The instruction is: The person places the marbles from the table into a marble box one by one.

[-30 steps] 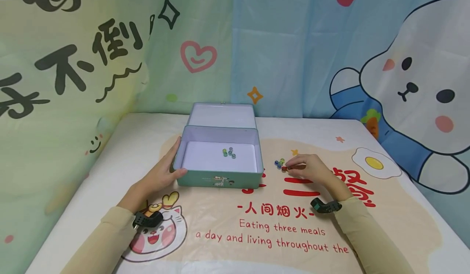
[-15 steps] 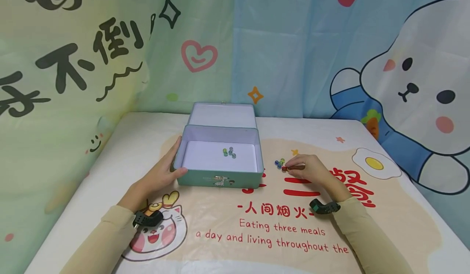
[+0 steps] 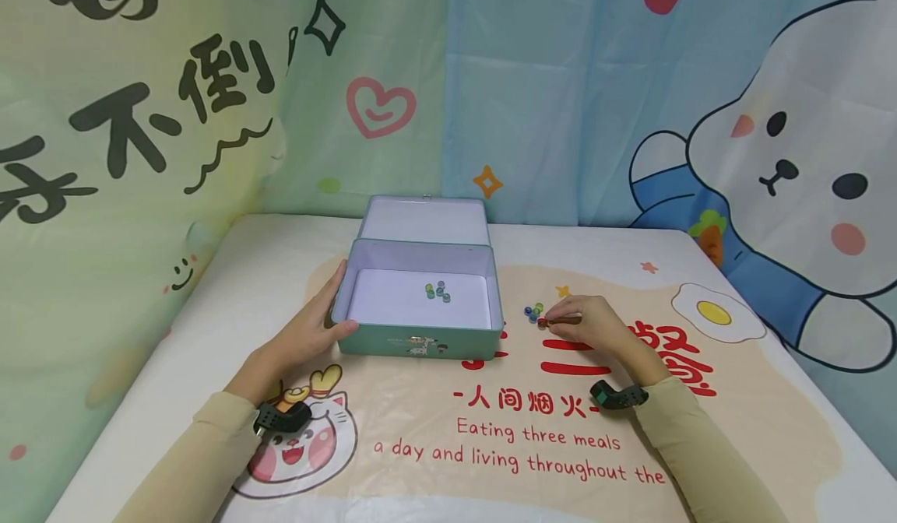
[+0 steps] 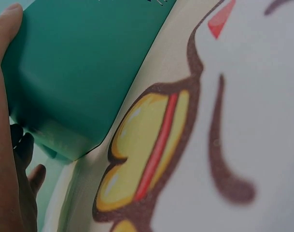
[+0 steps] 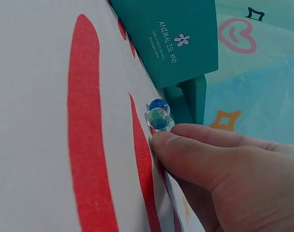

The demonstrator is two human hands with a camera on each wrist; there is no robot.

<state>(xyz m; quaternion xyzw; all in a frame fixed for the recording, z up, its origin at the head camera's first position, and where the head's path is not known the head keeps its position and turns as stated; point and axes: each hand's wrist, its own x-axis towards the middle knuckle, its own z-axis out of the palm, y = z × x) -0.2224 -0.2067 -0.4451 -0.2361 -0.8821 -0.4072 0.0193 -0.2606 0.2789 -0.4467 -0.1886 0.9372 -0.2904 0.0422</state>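
Note:
An open teal tin box [image 3: 420,342] with a white inside stands mid-table, its lid [image 3: 423,220] laid back. Several glass marbles [image 3: 437,291] lie inside it. My left hand [image 3: 332,307] holds the box's front left corner, thumb on the front wall and fingers along the side; the left wrist view shows the thumb on the teal wall [image 4: 89,63]. Right of the box lies a small cluster of marbles [image 3: 534,311]. My right hand [image 3: 548,321] pinches a reddish marble at the cluster's edge. In the right wrist view the thumb [image 5: 185,150] sits against blue and green marbles [image 5: 159,116].
A printed cloth covers the table [image 3: 490,429], with red lettering and a fried-egg picture [image 3: 715,313] to the right. Cartoon curtains hang close behind the table and along its left side. Black wrist cameras [image 3: 617,393] sit on both forearms.

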